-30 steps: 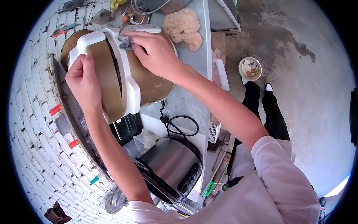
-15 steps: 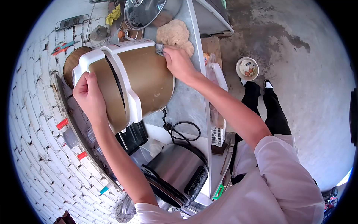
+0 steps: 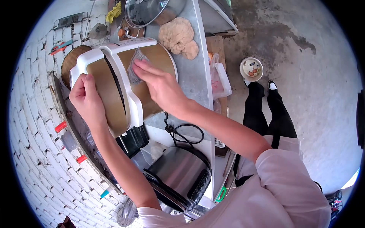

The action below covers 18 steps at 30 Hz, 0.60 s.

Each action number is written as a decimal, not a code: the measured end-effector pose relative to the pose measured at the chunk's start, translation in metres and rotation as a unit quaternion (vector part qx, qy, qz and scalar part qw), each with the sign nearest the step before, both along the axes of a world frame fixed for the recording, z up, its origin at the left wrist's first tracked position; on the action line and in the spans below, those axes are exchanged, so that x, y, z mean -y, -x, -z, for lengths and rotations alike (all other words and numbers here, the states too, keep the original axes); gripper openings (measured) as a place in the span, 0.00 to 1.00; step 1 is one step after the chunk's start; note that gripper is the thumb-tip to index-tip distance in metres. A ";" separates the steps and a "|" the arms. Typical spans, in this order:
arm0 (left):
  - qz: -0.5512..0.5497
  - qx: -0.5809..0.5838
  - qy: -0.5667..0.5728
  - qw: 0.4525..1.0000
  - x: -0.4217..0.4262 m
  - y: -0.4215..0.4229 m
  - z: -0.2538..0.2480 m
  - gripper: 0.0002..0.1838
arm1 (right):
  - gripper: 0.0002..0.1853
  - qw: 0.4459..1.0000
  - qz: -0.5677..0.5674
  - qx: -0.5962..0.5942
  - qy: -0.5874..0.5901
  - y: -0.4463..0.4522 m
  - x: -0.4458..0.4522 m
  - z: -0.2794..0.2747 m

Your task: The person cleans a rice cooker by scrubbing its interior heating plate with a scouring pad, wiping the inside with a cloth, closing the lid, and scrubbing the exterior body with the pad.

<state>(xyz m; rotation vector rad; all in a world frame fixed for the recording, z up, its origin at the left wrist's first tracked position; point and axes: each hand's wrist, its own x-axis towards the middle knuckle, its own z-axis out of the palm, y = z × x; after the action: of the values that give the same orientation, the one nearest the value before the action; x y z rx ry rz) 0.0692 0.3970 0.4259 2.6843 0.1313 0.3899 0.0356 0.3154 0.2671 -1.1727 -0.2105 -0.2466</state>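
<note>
A gold-brown and white appliance (image 3: 146,91), shaped like a rice cooker, stands on the grey counter. Against its lid side my left hand (image 3: 88,99) is closed, thumb up, at the lid's left edge; what its fingers grip is hidden. My right hand (image 3: 163,85) presses a crumpled grey cloth (image 3: 135,68) flat onto the gold body, right of the white band. Fingertips of that hand rest on the cloth.
A tan fluffy cloth (image 3: 176,34) and a glass lid (image 3: 144,11) lie beyond the appliance. Nearer me stand a steel cooker (image 3: 176,171) and a looped black cord (image 3: 190,133). A white brick wall (image 3: 42,133) is at left, a bowl (image 3: 251,69) on the floor.
My right hand and the grey cloth have moved from the appliance's upper white panel, past its far right edge, back onto the gold body. My left hand stays at the lid.
</note>
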 end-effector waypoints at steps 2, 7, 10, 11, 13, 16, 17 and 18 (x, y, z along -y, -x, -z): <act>-0.006 0.005 0.004 1.000 0.001 0.000 -0.001 0.19 | 0.12 0.994 -0.040 -0.098 0.012 -0.002 0.007 0.040; 0.006 0.008 -0.004 1.000 -0.001 0.000 0.001 0.18 | 0.19 0.999 -0.034 -0.017 0.038 0.004 0.006 0.002; -0.018 0.009 -0.007 1.000 0.003 0.001 0.000 0.18 | 0.20 0.999 -0.019 -0.018 0.035 -0.003 0.006 0.021; -0.019 0.017 -0.008 1.000 0.003 0.000 -0.001 0.18 | 0.17 0.987 -0.072 -0.115 0.083 -0.011 0.015 0.040; 0.006 0.004 -0.001 1.000 0.001 -0.001 0.000 0.18 | 0.14 0.992 -0.044 -0.076 0.093 -0.013 0.014 0.054; 0.004 0.009 0.013 1.000 -0.001 -0.002 0.001 0.18 | 0.19 0.999 0.006 0.031 0.041 -0.007 0.006 -0.003; -0.002 0.006 0.014 1.000 0.000 0.001 0.001 0.18 | 0.20 0.998 0.023 0.019 0.054 -0.008 0.005 0.004; -0.012 0.003 0.007 1.000 0.002 0.001 0.001 0.18 | 0.21 0.997 0.042 0.005 0.067 -0.012 0.004 0.018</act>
<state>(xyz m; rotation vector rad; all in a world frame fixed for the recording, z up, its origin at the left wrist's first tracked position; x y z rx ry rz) 0.0681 0.3950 0.4251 2.6696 0.1638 0.4025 0.0476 0.3115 0.2493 -1.3153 -0.1891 -0.3163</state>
